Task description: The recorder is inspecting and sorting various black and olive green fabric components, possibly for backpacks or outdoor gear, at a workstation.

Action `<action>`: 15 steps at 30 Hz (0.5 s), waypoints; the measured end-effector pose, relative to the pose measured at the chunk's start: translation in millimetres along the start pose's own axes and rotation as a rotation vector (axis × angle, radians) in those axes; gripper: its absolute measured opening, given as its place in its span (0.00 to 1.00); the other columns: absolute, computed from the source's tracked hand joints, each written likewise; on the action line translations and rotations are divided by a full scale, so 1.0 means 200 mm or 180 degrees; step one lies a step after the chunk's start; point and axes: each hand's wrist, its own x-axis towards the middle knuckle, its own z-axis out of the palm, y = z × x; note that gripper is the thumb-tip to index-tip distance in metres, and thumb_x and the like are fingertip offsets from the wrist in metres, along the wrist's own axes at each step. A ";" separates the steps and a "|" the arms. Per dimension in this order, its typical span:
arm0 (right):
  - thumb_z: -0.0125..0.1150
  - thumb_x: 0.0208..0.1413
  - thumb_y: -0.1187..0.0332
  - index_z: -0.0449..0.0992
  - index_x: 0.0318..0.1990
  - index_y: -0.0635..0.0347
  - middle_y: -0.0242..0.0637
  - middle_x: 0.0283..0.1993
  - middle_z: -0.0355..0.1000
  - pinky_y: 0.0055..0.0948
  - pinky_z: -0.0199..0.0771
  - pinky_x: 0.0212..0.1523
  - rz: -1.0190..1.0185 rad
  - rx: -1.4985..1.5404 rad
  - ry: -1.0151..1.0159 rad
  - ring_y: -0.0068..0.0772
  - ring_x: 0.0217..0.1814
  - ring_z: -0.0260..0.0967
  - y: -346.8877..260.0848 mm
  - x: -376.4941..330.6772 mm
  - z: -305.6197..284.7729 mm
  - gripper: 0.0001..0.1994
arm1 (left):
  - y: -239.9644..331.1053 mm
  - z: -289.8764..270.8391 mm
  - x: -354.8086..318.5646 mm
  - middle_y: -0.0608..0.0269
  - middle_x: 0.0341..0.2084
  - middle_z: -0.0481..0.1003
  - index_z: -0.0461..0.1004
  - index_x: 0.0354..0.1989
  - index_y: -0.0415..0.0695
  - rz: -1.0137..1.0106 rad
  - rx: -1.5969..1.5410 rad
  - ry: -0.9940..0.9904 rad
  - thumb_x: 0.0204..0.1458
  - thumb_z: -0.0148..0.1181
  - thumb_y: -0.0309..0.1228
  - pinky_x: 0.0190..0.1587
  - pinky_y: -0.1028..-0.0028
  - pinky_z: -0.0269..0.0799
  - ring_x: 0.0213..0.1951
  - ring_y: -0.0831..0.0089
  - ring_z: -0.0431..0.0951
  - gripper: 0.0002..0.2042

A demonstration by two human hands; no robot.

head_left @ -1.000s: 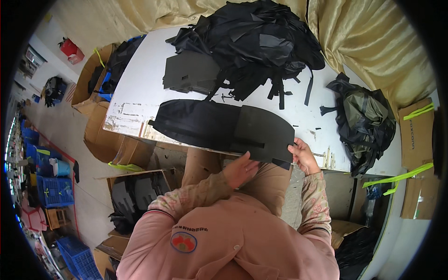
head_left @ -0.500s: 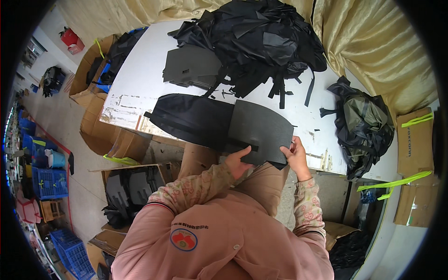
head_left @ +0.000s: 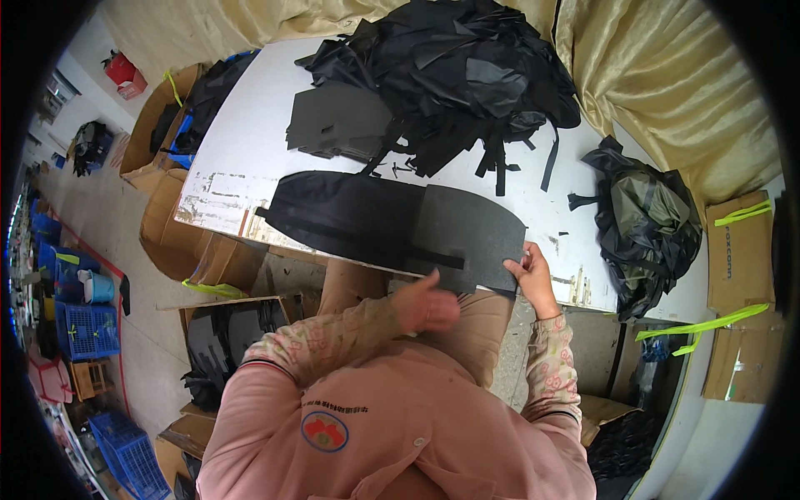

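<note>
A flat black fabric piece [head_left: 350,212] with a rounded left end lies along the near edge of the white table. Over its right part sits a stiff dark grey sheet [head_left: 479,233], and a short black strap [head_left: 439,257] lies across them near the front. My right hand [head_left: 535,279] pinches the sheet's right front corner, thumb on top and fingers at the edge. Blurred by motion, my left hand [head_left: 427,305] is off the sheet, just in front of the table edge above my lap. Its thumb stands apart from its fingers, and nothing shows in it.
Stacked grey sheets [head_left: 337,121] lie behind the work, beside a large heap of black fabric pieces [head_left: 467,75]. A black and olive bundle [head_left: 646,221] rests at the table's right end. Cardboard boxes [head_left: 171,229] stand left; another carton [head_left: 740,258] stands right.
My left hand has let go of the front edge near the strap and moved back toward me. The right hand keeps its grip; the sheet and fabric now lie flatter on the table.
</note>
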 end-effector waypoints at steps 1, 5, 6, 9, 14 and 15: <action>0.64 0.48 0.78 0.69 0.45 0.64 0.25 0.22 0.64 0.20 0.59 0.24 -0.0018 0.0001 0.0046 0.16 0.23 0.56 0.02 0.01 -0.02 0.16 | -0.01 0.04 -0.02 0.56 0.42 0.74 0.68 0.50 0.38 -0.0014 0.0045 -0.0015 0.57 0.56 0.40 0.54 0.64 0.70 0.46 0.64 0.75 0.19; 0.66 0.48 0.71 0.70 0.45 0.63 0.34 0.22 0.69 0.26 0.67 0.26 0.0620 -0.0260 -0.0246 0.26 0.23 0.66 0.10 0.05 -0.07 0.17 | 0.01 0.06 0.00 0.51 0.46 0.73 0.68 0.53 0.40 0.0425 0.3773 0.0010 0.56 0.56 0.43 0.55 0.55 0.65 0.51 0.57 0.72 0.22; 0.67 0.48 0.70 0.70 0.46 0.63 0.39 0.24 0.71 0.30 0.69 0.28 0.0388 -0.1147 -0.0037 0.34 0.25 0.69 0.07 0.07 -0.07 0.18 | 0.05 0.10 0.01 0.50 0.53 0.67 0.66 0.56 0.44 0.2015 0.5622 0.0252 0.52 0.59 0.45 0.58 0.51 0.60 0.57 0.55 0.66 0.26; 0.67 0.47 0.67 0.72 0.46 0.61 0.46 0.29 0.74 0.40 0.71 0.35 0.0244 -0.1890 0.0245 0.50 0.32 0.72 -0.04 0.17 -0.07 0.18 | 0.14 0.12 0.04 0.49 0.63 0.56 0.60 0.62 0.51 0.3410 0.7742 0.0881 0.45 0.63 0.49 0.61 0.44 0.49 0.65 0.52 0.52 0.35; 0.68 0.45 0.68 0.73 0.42 0.64 0.49 0.34 0.73 0.39 0.71 0.38 -0.0666 -0.1281 0.0072 0.48 0.37 0.72 -0.09 0.56 -0.03 0.17 | 0.17 0.01 0.09 0.51 0.68 0.46 0.51 0.68 0.57 0.2826 0.8424 0.1287 0.42 0.61 0.56 0.62 0.36 0.36 0.69 0.50 0.42 0.43; 0.68 0.45 0.68 0.72 0.43 0.64 0.50 0.37 0.73 0.38 0.71 0.40 -0.0849 -0.1222 -0.0070 0.49 0.39 0.72 -0.08 0.66 0.00 0.18 | 0.16 0.01 0.09 0.51 0.68 0.46 0.51 0.68 0.57 0.2845 0.8476 0.1270 0.42 0.61 0.56 0.62 0.36 0.36 0.69 0.50 0.42 0.43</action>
